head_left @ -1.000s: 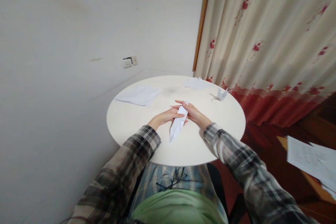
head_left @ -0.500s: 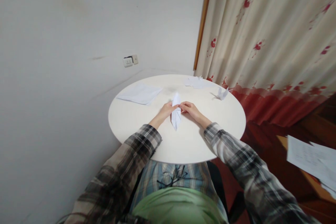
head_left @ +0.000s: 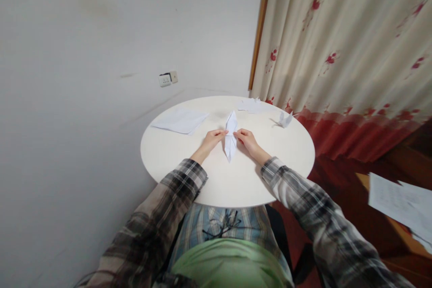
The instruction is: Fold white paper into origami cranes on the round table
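Between my two hands is a narrow piece of folded white paper (head_left: pixel 231 147), pointed at its far and near ends and pinched in at the middle. My left hand (head_left: pixel 213 137) grips its left edge at the waist, thumb and fingers pressed together. On the opposite edge, my right hand (head_left: pixel 246 138) pinches the paper at the same height. Both hands are closed, and some fingertips are hidden behind the paper. The round white table (head_left: pixel 222 189) lies under the hands.
White paper sheets (head_left: pixel 181 120) lie at the table's back left. More paper pieces (head_left: pixel 251 105) are at the back, and a folded paper crane (head_left: pixel 285 119) stands near the right edge. A wall (head_left: pixel 84 99) borders the left, a curtain (head_left: pixel 337 63) the right. Written sheets (head_left: pixel 398 198) lie lower right.
The folded paper has shifted slightly right and away from me, and its upper half now shows more fully. My left hand has drawn back to its left edge, and a gap shows between my hands.
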A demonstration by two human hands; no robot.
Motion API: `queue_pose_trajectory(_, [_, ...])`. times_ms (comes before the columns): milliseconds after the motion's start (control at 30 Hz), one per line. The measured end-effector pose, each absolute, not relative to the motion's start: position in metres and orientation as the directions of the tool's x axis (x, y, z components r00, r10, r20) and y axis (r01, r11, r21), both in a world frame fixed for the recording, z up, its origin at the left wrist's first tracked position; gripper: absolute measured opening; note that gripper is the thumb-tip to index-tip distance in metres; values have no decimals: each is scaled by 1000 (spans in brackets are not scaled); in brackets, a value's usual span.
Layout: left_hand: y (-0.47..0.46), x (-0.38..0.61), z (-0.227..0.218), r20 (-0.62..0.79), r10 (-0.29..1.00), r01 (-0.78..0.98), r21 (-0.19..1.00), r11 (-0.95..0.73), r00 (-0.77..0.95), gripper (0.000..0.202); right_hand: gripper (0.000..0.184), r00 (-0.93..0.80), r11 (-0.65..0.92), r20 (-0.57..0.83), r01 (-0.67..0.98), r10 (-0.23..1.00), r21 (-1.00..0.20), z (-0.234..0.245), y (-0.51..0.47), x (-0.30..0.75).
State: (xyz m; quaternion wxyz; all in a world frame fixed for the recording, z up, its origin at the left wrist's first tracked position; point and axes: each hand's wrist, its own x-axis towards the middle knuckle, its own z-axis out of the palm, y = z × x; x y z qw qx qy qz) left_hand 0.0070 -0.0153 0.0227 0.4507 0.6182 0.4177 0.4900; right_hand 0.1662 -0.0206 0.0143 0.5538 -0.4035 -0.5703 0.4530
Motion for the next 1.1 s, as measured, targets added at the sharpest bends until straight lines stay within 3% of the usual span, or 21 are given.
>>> queue_pose_trajectory(467, [-14, 6, 17, 159, 932, 174, 959, -225, 327, 37, 31, -9, 249, 250, -37, 968, -968, 15, -20, 168])
queue_pose_trajectory(800, [-13, 7, 16, 164, 940, 141, 967, -214, 300, 31, 30, -80, 169, 180, -124, 980, -978, 14, -21, 168])
queue_pose_trajectory(1100, [-10, 9, 14, 393, 896, 169, 888, -428, 205, 29, 28, -63, 109, 121, -171, 991, -979, 17, -23, 166])
